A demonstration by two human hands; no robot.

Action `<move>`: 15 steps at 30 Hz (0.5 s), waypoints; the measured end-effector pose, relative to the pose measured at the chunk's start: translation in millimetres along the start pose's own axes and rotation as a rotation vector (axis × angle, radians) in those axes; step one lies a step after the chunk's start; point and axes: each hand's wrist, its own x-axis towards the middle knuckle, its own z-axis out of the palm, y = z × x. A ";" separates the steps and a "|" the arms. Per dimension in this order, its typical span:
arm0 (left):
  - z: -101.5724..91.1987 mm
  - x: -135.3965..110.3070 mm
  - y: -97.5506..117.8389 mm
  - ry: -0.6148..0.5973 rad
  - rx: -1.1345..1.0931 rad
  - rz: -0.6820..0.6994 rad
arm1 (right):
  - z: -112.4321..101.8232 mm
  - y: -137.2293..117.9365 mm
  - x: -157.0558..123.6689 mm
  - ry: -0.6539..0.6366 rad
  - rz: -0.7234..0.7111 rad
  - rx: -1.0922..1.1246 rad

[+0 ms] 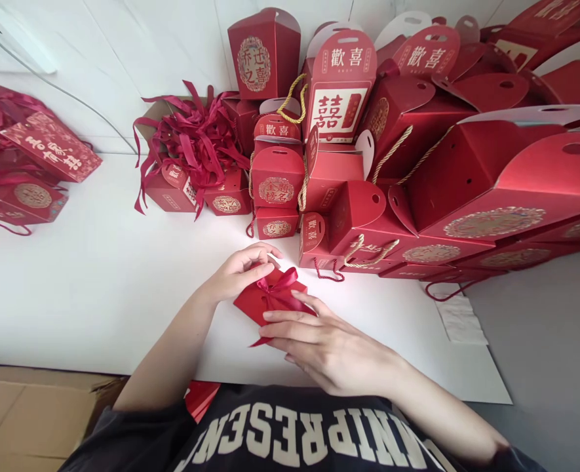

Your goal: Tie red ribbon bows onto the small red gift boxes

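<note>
Our left hand and right hand, both partly curled, hold the box between them; we seem to be adjusting its bow, calling for light touches.

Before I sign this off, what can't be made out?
All in the head view:
Underside of the small red cardboard box: turned away; the right hand covers part of its near side.
Whatever lies beneath the heaped crimson satin ribbons: covered by them.
Red printed boxes, far left: some cut off by the edge.
Fine print on the tall red cream-panelled box: too small.
</note>
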 end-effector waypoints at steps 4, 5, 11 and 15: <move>-1.8 0.5 -1.3 0.020 -0.012 -0.020 | -7.3 -1.6 -14.2 -0.036 0.002 0.168; -5.4 -0.4 -1.1 0.027 -0.028 -0.022 | -9.5 -2.4 -18.0 -0.039 -0.018 0.224; -48.3 -18.2 -0.7 -0.237 0.102 0.083 | -20.3 -0.6 -40.4 0.135 0.071 0.423; -49.7 -27.1 -6.0 -0.344 0.252 -0.025 | -12.2 8.5 -49.4 0.203 0.142 0.440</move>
